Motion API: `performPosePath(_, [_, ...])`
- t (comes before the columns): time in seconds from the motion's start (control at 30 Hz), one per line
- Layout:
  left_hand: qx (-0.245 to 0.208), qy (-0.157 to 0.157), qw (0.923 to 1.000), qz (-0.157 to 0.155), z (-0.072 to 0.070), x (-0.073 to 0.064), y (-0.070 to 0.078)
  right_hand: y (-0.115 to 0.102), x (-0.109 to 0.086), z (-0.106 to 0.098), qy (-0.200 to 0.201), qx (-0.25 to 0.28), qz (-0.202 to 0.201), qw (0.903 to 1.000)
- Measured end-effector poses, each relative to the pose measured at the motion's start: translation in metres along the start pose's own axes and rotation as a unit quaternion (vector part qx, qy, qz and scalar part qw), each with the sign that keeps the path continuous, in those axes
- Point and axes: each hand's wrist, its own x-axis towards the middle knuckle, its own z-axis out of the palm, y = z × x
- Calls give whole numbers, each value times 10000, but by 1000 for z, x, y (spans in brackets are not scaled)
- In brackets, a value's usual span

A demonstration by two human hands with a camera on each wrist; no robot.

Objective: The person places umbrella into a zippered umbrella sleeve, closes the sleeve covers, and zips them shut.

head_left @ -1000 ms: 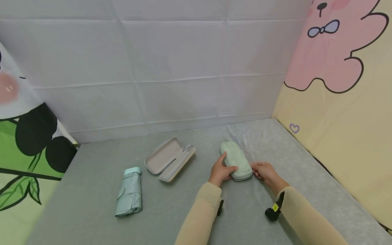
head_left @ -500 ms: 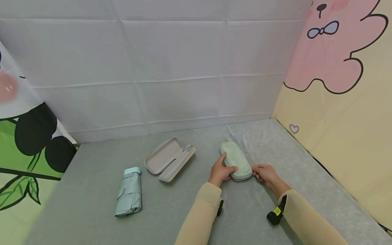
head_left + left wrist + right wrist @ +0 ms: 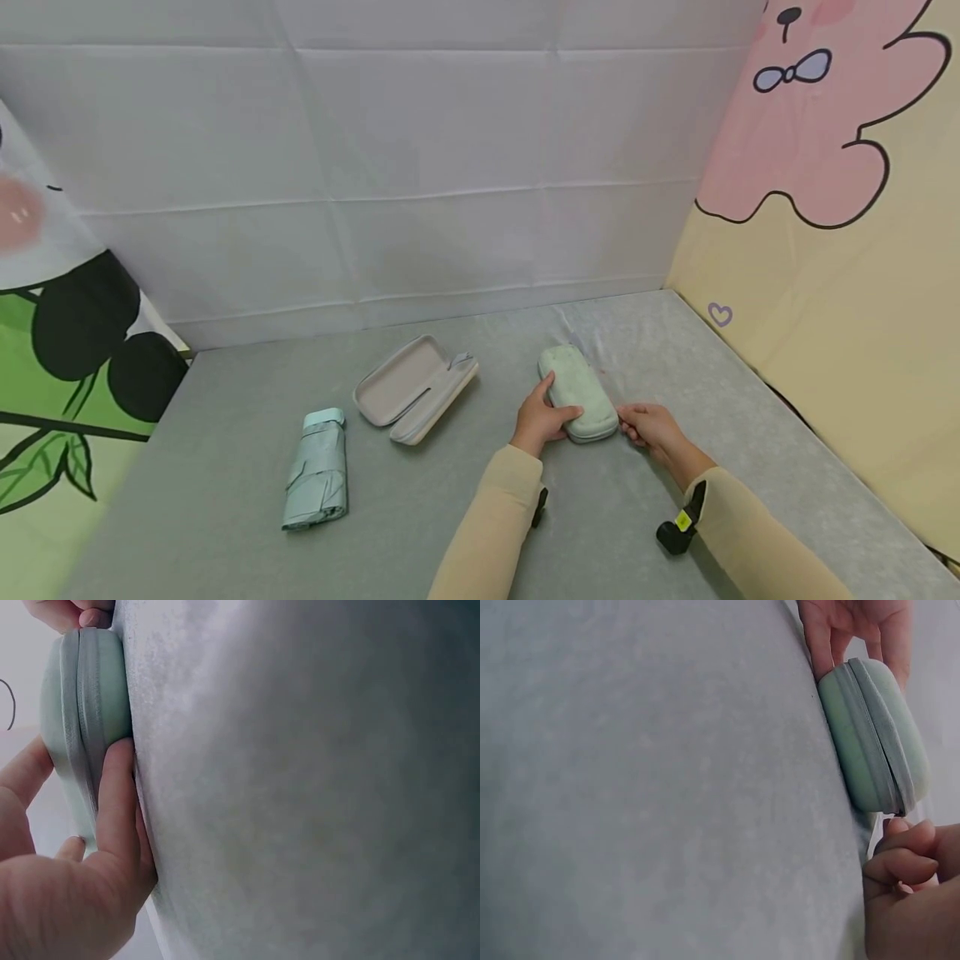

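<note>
A pale green zippered case (image 3: 573,385), like a glasses case, lies on the grey tabletop at centre right. My left hand (image 3: 537,422) grips its left side, thumb on top and fingers along the lower edge. At the case's near right corner, my right hand (image 3: 654,427) has its fingers curled and pinched at the zipper's end. The zipper pull itself is hidden by the fingers. In the right wrist view the zipper band (image 3: 877,735) runs round the case's end, with a narrow dark gap near my right fingertips.
A second, beige case (image 3: 420,387) lies unzipped and spread out left of the green one. Farther left is a folded light-blue umbrella (image 3: 318,471). The grey-covered table (image 3: 225,400) meets a white cloth wall (image 3: 420,167) behind and a cartoon-printed wall (image 3: 840,275) at right.
My right hand and wrist have shifted slightly to the right and toward me, fingers still at the case's corner. The left hand and the green case stay nearly in place.
</note>
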Motion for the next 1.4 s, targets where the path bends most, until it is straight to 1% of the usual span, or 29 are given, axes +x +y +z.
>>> performPosePath(0.2, [26, 23, 10000, 7, 1, 0, 0, 0, -3, 0, 11, 108, 1, 9999])
performPosePath(0.47, [34, 24, 10000, 0, 0, 1, 0, 3, -4, 0, 6, -8, 33, 10000])
performPosePath(0.8, [32, -10, 10000, 58, 0, 1, -1, 5, -6, 0, 66, 4, 69, 10000])
performPosePath(0.93, [2, -18, 10000, 27, -1, 1, -1, 6, -8, 0, 79, -11, 111, 9999])
performPosePath(1.4, [-10, -54, 10000, 70, -2, 1, -2, 8, -14, 1, 120, -102, 48, 9999])
